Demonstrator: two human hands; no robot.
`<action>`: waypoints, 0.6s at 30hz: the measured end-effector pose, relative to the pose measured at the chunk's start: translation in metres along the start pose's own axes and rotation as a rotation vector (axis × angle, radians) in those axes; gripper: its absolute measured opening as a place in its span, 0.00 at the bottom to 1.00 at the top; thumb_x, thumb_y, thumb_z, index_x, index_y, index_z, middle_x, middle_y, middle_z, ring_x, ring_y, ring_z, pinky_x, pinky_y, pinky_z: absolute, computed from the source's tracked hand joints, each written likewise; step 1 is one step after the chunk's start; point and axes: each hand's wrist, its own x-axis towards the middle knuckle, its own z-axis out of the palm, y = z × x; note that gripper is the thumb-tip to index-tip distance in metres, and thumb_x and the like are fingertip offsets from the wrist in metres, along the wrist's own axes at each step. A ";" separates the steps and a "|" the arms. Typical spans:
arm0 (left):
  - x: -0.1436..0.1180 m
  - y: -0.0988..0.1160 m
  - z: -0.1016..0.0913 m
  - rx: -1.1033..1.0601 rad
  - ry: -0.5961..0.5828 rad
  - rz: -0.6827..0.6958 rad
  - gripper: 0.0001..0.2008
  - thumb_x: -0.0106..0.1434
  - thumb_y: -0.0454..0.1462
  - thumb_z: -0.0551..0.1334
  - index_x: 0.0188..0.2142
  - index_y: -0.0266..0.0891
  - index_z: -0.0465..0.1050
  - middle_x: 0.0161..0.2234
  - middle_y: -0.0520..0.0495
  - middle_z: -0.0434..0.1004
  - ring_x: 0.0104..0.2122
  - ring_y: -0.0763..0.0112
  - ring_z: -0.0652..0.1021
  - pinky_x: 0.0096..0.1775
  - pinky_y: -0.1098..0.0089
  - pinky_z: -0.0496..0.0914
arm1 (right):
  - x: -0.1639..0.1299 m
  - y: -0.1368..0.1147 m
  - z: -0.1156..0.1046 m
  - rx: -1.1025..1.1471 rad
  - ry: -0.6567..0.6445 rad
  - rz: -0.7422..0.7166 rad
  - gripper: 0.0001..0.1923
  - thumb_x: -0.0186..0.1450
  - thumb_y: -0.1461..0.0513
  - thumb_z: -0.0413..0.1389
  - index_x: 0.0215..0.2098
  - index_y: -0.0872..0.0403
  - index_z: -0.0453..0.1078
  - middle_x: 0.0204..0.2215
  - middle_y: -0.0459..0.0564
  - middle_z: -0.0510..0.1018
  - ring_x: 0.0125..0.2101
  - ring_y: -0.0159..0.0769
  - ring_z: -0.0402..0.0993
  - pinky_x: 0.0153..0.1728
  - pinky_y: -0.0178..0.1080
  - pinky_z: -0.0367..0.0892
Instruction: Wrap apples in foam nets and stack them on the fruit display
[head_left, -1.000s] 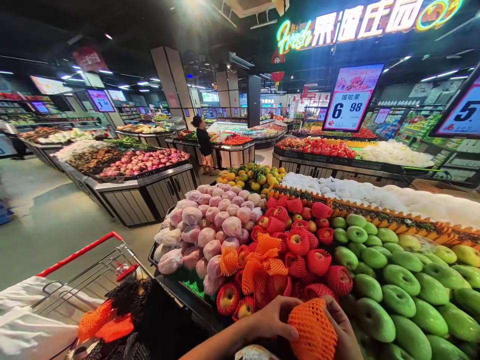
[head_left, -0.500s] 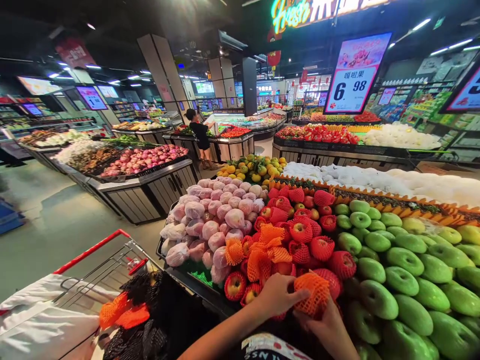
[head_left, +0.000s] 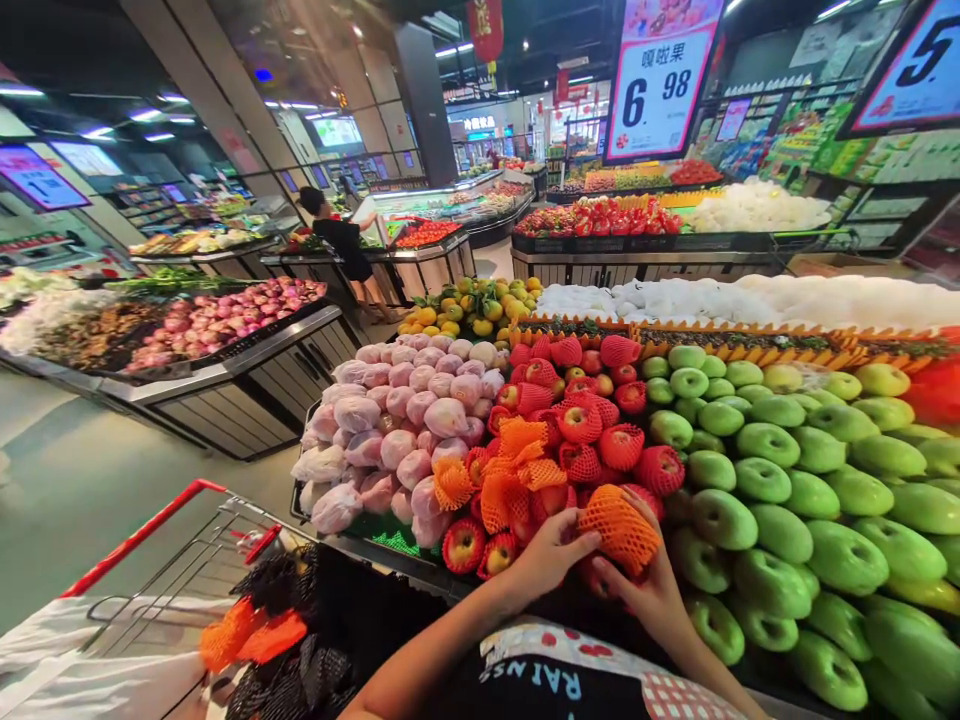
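Observation:
Both my hands are at the near edge of a fruit display. My left hand (head_left: 546, 556) and my right hand (head_left: 651, 592) together hold an orange foam net sleeve (head_left: 619, 528) wrapped on a piece of fruit, low over the red apples (head_left: 592, 445). Loose orange net sleeves (head_left: 510, 480) lie on the apple pile just left of it. Green apples (head_left: 780, 480) fill the stand to the right, and pink-wrapped fruit (head_left: 405, 420) lies to the left.
A red-handled shopping cart (head_left: 161, 545) stands at the lower left with orange and black nets (head_left: 262, 625) and a white bag (head_left: 82, 670) inside. A person in black (head_left: 341, 245) stands at a far produce stand. A 6.98 price sign (head_left: 660, 85) hangs overhead.
My hands have carried the orange-netted fruit up and away from me onto the red apple pile. The view has tilted down and shifted left.

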 end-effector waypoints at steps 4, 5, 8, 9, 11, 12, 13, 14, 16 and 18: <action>0.001 0.001 -0.004 0.164 0.095 0.078 0.26 0.61 0.57 0.65 0.42 0.35 0.75 0.41 0.44 0.78 0.43 0.62 0.75 0.49 0.66 0.69 | 0.002 -0.003 0.001 0.006 0.084 -0.063 0.37 0.53 0.55 0.72 0.58 0.42 0.67 0.60 0.50 0.73 0.60 0.50 0.71 0.62 0.52 0.66; 0.000 0.002 -0.005 0.211 0.116 0.087 0.25 0.63 0.57 0.64 0.39 0.35 0.75 0.38 0.46 0.78 0.40 0.64 0.75 0.46 0.67 0.68 | 0.003 -0.001 0.000 0.051 0.092 -0.051 0.36 0.53 0.54 0.72 0.57 0.43 0.67 0.58 0.50 0.74 0.58 0.51 0.72 0.60 0.52 0.67; -0.001 0.003 -0.007 0.275 0.079 0.059 0.24 0.63 0.56 0.64 0.37 0.35 0.74 0.35 0.47 0.77 0.37 0.65 0.73 0.42 0.68 0.68 | 0.005 0.006 0.003 0.187 0.058 0.038 0.35 0.51 0.52 0.72 0.54 0.46 0.68 0.53 0.52 0.79 0.54 0.52 0.76 0.56 0.53 0.70; -0.001 0.002 -0.008 0.278 0.062 0.047 0.23 0.63 0.55 0.64 0.37 0.35 0.74 0.36 0.47 0.77 0.37 0.65 0.74 0.42 0.68 0.68 | 0.005 0.007 0.004 0.219 0.045 0.087 0.35 0.50 0.52 0.72 0.53 0.46 0.69 0.51 0.52 0.80 0.52 0.53 0.77 0.55 0.54 0.71; 0.000 0.001 -0.012 0.281 0.089 0.053 0.22 0.62 0.54 0.66 0.39 0.36 0.74 0.37 0.46 0.77 0.39 0.63 0.74 0.43 0.67 0.68 | 0.010 0.004 0.006 0.257 0.051 0.183 0.32 0.51 0.54 0.72 0.52 0.47 0.69 0.47 0.52 0.82 0.48 0.52 0.79 0.52 0.54 0.73; 0.000 0.001 -0.016 0.285 0.127 0.070 0.22 0.62 0.54 0.65 0.40 0.36 0.74 0.38 0.46 0.77 0.40 0.63 0.75 0.44 0.67 0.68 | 0.016 0.001 0.006 0.261 0.081 0.211 0.30 0.52 0.54 0.71 0.50 0.47 0.70 0.45 0.51 0.82 0.47 0.52 0.80 0.50 0.54 0.75; 0.000 0.002 -0.020 0.286 0.171 0.091 0.21 0.63 0.54 0.65 0.40 0.37 0.75 0.39 0.46 0.77 0.41 0.63 0.75 0.45 0.67 0.68 | 0.025 -0.004 0.004 0.258 0.122 0.222 0.28 0.53 0.53 0.70 0.50 0.48 0.70 0.44 0.51 0.82 0.45 0.51 0.80 0.49 0.54 0.76; 0.000 0.003 -0.025 0.280 0.208 0.110 0.21 0.63 0.53 0.65 0.40 0.37 0.75 0.39 0.45 0.77 0.41 0.62 0.75 0.46 0.66 0.68 | 0.038 -0.009 0.000 0.255 0.162 0.219 0.27 0.54 0.53 0.69 0.49 0.48 0.69 0.44 0.50 0.82 0.45 0.50 0.80 0.48 0.53 0.76; -0.002 0.007 -0.037 0.265 0.250 0.135 0.20 0.63 0.53 0.64 0.39 0.37 0.76 0.39 0.45 0.78 0.42 0.61 0.75 0.48 0.66 0.67 | 0.072 -0.018 -0.014 0.184 0.228 0.147 0.28 0.56 0.50 0.67 0.51 0.47 0.67 0.46 0.50 0.81 0.46 0.49 0.80 0.49 0.51 0.77; -0.007 0.011 -0.050 0.266 0.292 0.145 0.21 0.63 0.54 0.65 0.37 0.37 0.77 0.38 0.44 0.79 0.43 0.60 0.76 0.49 0.65 0.67 | 0.115 -0.026 -0.034 -0.058 0.265 -0.026 0.30 0.62 0.46 0.60 0.57 0.46 0.60 0.52 0.50 0.77 0.51 0.45 0.77 0.51 0.48 0.76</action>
